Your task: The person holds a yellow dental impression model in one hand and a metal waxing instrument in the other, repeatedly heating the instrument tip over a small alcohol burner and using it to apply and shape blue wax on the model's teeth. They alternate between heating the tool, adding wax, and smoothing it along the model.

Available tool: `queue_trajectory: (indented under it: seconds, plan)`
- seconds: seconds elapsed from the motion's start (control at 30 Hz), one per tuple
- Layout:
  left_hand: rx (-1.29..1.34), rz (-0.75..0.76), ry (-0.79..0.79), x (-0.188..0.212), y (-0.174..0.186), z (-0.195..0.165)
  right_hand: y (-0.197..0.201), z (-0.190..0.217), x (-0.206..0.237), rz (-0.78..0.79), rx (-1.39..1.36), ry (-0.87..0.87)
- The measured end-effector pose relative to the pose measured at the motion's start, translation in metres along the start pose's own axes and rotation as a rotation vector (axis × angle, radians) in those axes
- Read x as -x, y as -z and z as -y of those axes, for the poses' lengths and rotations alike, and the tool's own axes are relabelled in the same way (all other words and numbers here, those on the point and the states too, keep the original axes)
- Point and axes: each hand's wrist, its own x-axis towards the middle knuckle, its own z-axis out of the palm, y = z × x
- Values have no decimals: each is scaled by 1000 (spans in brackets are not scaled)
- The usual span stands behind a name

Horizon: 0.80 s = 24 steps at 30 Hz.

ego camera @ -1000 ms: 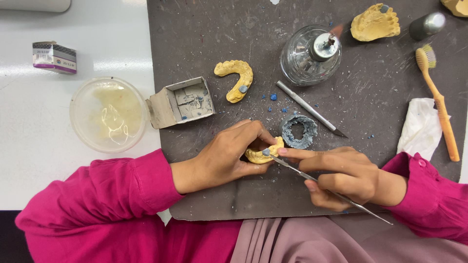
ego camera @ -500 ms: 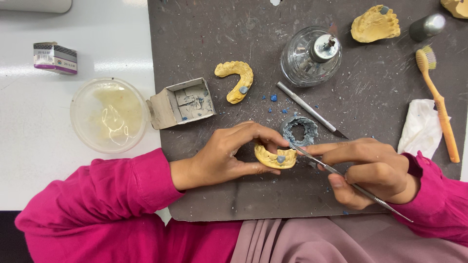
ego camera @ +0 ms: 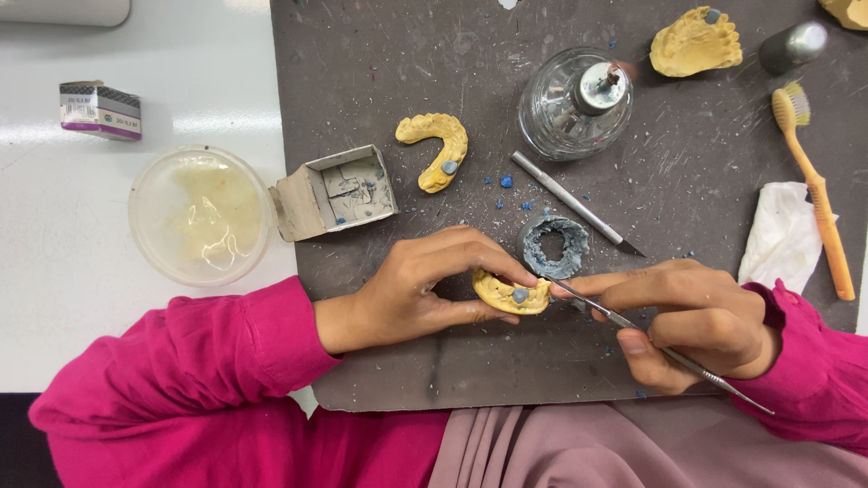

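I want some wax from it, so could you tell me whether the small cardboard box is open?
Open: the small cardboard box has its flap folded back, and grey-blue slabs show inside.

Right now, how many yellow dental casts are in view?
4: one in the left hand at, one mid-mat, one top right, one cut off at the corner.

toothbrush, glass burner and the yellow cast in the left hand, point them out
toothbrush (ego camera: 818,194), head view, on its orange handle
glass burner (ego camera: 553,117), head view, on its clear body
yellow cast (ego camera: 503,293), head view, on its side
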Motion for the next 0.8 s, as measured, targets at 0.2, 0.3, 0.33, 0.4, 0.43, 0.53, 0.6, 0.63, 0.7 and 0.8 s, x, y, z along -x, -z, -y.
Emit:
queue_trajectory:
  seconds: [0.2,0.3,0.33,0.4,0.43,0.53,0.6,0.63,0.7,0.8]
  plan:
    - [12,2,5,0,1,-2,-2,-1,-2,-16,-20,1]
    - [10,-3,1,-1,1,-1,-2,-2,-3,-21,-24,10]
    - [8,-6,0,0,1,-1,-3,-1,-3,-22,-21,7]
    - [7,-9,-5,0,0,-1,-2,0,-3,-21,-12,3]
    - [6,-11,-7,0,1,-1,-2,0,-3,-19,-5,4]
    - [6,-23,-7,1,0,-1,-2,0,-3,-22,-2,3]
    - [3,-22,-11,0,0,-1,-2,1,-4,-22,-5,-2]
    - [2,-21,-13,0,0,-1,-1,1,-4,-20,-7,-7]
    - [0,-20,-4,0,0,-1,-1,1,-4,-18,-19,-16]
    - [3,-22,-1,0,1,-1,-1,1,-5,-18,-44,-25]
